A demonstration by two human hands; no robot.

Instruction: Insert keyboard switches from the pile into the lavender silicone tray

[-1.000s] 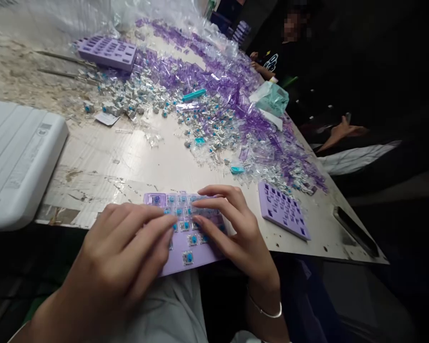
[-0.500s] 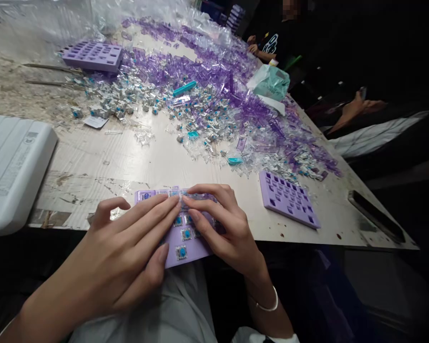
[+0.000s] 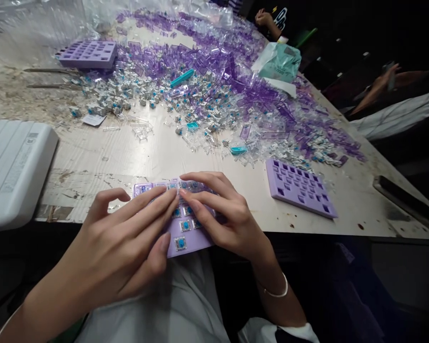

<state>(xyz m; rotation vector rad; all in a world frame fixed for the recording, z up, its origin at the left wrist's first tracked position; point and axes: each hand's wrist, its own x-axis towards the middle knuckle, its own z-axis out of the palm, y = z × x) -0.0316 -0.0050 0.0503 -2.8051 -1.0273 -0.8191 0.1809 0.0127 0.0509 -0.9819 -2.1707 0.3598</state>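
1. Pale, scuffed worktop [image 3: 93, 164] fills most of the head view; its near edge crosses the lower half of the frame, with darkness below and to the right.
2. Purple keyboard base [image 3: 197, 241], set with blue-stemmed switches [image 3: 180, 243], lies at the lower centre of the frame, overhanging that near edge; its far edge runs roughly left to right; the right side is covered by fingers, so I cannot tell which axis is longer.
3. Both hands are on or over it, about equally near; the left hand [image 3: 125, 243] comes in from the lower left, fingers stretched across the base's left part, thumb apart, clutching nothing that shows; the right hand [image 3: 230, 209] comes in from the lower right, fingers bent; whether it pinches something small I cannot tell.
4. Fingertips of the two meet, or nearly so, over the base's upper middle; uncovered switches sit below that point, between the thumbs.
5. Toward the upper centre spreads a heap of translucent purple pieces [image 3: 207, 62], with loose switches [image 3: 107, 95] along its near side; a second purple base [image 3: 296, 186] lies at centre right; a white box [image 3: 17, 166] stands at the left edge; another person's hands [image 3: 263, 18] show at upper right.
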